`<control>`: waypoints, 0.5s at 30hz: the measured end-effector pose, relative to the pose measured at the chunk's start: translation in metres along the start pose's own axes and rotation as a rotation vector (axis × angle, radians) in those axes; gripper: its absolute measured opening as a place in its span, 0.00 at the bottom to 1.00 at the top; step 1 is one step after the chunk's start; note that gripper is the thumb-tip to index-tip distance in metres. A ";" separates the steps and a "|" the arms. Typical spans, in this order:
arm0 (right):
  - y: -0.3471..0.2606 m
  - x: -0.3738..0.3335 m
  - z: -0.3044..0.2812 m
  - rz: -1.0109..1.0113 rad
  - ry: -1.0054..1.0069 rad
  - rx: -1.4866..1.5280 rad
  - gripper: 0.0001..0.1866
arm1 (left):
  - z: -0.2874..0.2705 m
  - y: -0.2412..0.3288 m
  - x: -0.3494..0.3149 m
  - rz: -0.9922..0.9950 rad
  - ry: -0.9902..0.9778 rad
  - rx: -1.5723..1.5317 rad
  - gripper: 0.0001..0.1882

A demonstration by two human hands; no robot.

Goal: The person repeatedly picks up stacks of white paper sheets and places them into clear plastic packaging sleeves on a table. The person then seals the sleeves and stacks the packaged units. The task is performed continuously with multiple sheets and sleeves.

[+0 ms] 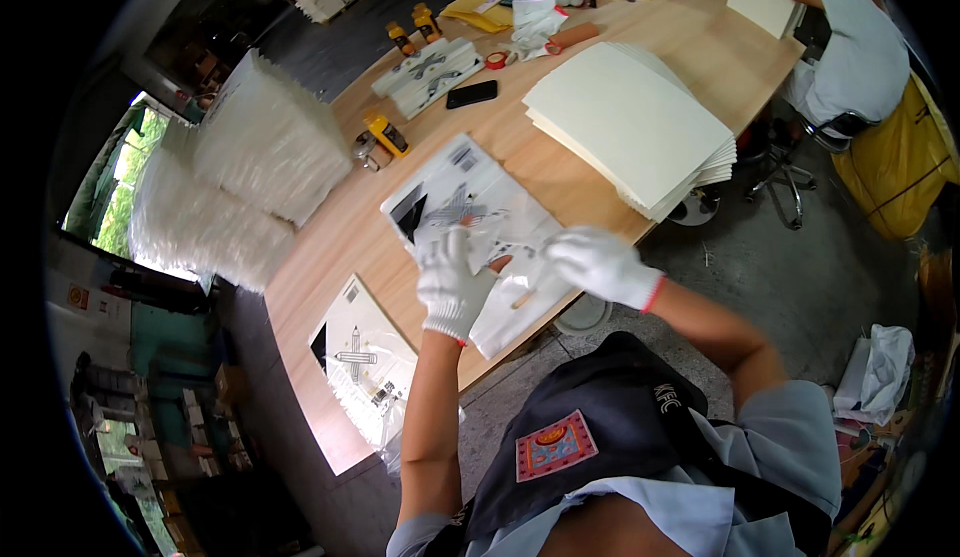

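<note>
A white printed board in a clear plastic bag [525, 212] lies on the table in front of me, with grey cross-shaped drawings and a black corner. My left hand [450, 282], in a white glove with bare fingertips showing, is closed on the bag's plastic over the middle of the board. At the bag's right edge is my right hand [603, 265], also gloved; motion smears its fingers, so their grip is unclear. Loose film shows between both hands. Nearer on the left rests another bagged board [375, 352] with a pencil-shaped cross drawing.
A stack of cream boards [630, 122] stands to the right. Beyond lie a black phone [472, 95], more packed boards [430, 75], yellow bottles [387, 134] and red tape [496, 60]. Bundles of clear plastic [265, 142] rise at left. A co-worker [855, 57] sits at the far right.
</note>
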State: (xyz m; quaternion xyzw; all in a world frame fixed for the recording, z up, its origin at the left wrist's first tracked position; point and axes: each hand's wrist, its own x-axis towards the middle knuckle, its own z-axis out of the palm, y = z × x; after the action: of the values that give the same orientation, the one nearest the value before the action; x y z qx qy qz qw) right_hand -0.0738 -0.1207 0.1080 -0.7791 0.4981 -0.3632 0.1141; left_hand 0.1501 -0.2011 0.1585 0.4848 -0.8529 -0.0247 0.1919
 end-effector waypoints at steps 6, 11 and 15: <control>0.077 -0.057 -0.086 0.163 0.171 -0.696 0.17 | -0.008 0.040 0.002 0.232 0.362 -0.308 0.29; 0.116 -0.068 -0.085 0.029 0.143 -0.627 0.15 | 0.016 0.079 0.001 0.282 0.116 -0.554 0.21; 0.112 -0.059 -0.090 -0.048 0.089 -0.686 0.12 | 0.074 0.081 -0.001 0.186 -0.020 -0.755 0.19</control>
State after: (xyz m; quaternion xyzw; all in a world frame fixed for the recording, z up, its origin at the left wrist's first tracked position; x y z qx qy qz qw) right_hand -0.2269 -0.1067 0.0849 -0.7669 0.5771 -0.2109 -0.1851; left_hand 0.0586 -0.1680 0.1080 0.3005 -0.8259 -0.3244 0.3498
